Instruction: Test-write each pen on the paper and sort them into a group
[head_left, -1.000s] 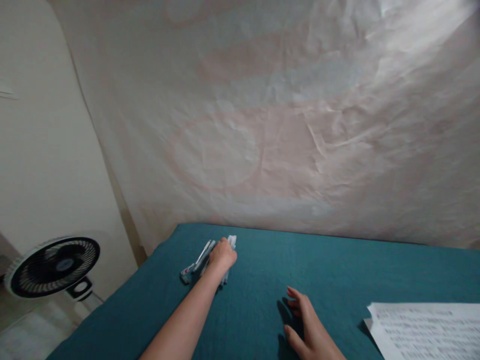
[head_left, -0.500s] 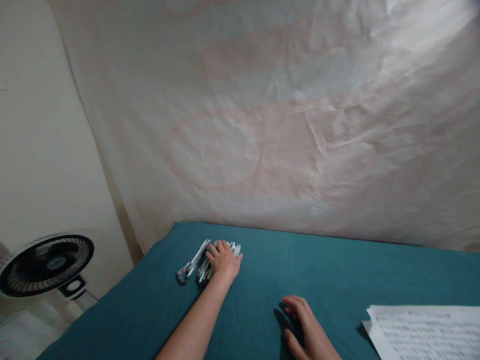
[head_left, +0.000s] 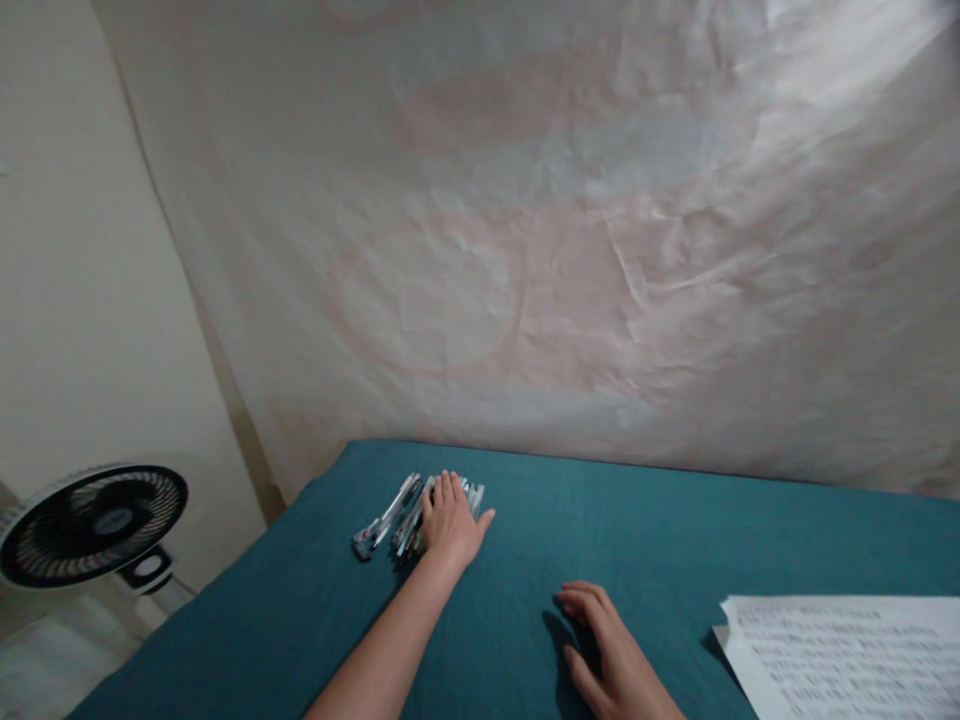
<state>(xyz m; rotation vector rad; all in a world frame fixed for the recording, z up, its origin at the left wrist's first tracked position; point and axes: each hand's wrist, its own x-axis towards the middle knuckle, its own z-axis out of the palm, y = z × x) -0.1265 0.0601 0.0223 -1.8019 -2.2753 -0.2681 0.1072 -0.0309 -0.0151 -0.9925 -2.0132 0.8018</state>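
My left hand lies flat over a bunch of pens at the far left of the green cloth. Its fingers are stretched out and the thumb sticks out to the right. The palm hides much of the bunch. Just left of it, a few slim pens lie side by side, slanted, with a small dark piece at their near end. My right hand hovers or rests at the front middle, thumb and fingers loosely curved and apart, holding nothing.
A green cloth covers the table. Sheets of handwritten paper lie at the right front. Beyond the left edge stands a black and white fan. A pale wrinkled sheet hangs behind the table.
The fingers of my left hand have straightened out on the pens and its thumb has spread to the right. My right hand has hardly moved.
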